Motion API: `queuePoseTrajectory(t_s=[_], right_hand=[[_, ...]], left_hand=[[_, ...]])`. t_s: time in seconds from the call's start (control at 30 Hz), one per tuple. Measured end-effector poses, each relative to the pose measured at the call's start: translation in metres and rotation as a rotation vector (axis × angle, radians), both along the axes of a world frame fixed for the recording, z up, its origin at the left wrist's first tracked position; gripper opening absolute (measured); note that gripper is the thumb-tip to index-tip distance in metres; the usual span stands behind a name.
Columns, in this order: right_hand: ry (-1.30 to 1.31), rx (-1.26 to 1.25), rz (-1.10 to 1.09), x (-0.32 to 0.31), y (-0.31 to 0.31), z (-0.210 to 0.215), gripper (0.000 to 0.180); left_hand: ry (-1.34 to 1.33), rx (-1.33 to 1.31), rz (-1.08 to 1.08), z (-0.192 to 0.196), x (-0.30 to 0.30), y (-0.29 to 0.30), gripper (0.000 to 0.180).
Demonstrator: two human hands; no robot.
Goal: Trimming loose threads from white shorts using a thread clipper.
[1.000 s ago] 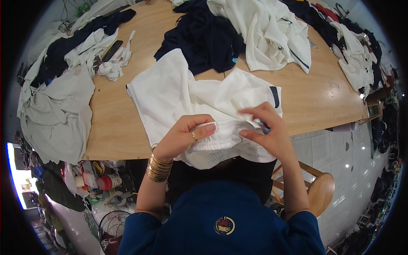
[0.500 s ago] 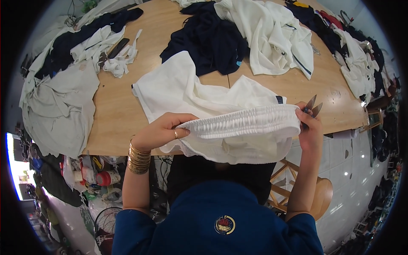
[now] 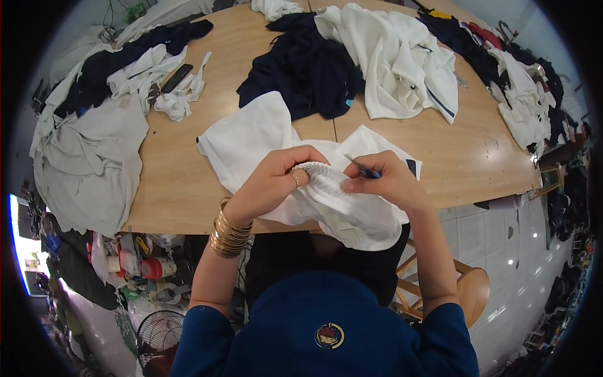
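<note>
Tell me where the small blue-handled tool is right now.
In the head view, the small blue-handled tool sits in the right hand, just right of centre, over the white garment near the wooden table's front edge.

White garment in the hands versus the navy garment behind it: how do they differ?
The white garment is held by both hands at its gathered band; the navy garment lies untouched. The white one overhangs the table's near edge; the navy one lies heaped mid-table. Both are crumpled cloth.
</note>
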State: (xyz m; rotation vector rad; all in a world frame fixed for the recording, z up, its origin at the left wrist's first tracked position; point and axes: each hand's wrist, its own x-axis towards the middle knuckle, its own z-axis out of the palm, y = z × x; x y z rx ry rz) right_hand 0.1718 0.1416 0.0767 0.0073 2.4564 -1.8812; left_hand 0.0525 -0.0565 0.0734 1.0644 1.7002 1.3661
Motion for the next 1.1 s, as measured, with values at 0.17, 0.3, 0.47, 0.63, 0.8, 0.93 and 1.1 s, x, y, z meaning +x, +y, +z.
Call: queuePoseTrajectory(t_s=[0.17, 0.3, 0.47, 0.63, 0.8, 0.93, 1.1], right_hand=[[0.003, -0.325, -0.351, 0.01, 0.012, 0.016, 0.014], [0.029, -0.522, -0.418, 0.018, 0.036, 0.021, 0.009], [0.175, -0.59, -0.568, 0.036, 0.056, 0.012, 0.009], [0.192, -0.695, -0.612, 0.054, 0.077, 0.001, 0.011], [0.129, -0.675, -0.633, 0.058, 0.082, -0.008, 0.011], [0.034, 0.08, -0.438, 0.029, 0.041, -0.008, 0.033], [-0.14, 0.018, -0.006, 0.001, -0.011, -0.016, 0.029]], left_hand=[[0.29, 0.031, 0.221, -0.018, 0.01, -0.012, 0.033], [0.391, -0.077, 0.298, -0.02, -0.003, -0.033, 0.038], [0.206, -0.062, 0.296, 0.01, -0.032, -0.057, 0.036], [-0.175, -0.013, 0.247, 0.009, -0.048, -0.078, 0.03], [-0.272, 0.051, 0.227, 0.007, -0.038, -0.067, 0.029], [-0.065, -0.09, 0.136, 0.009, -0.017, -0.035, 0.028], [-0.079, -0.001, 0.011, 0.001, 0.0, -0.01, 0.026]])
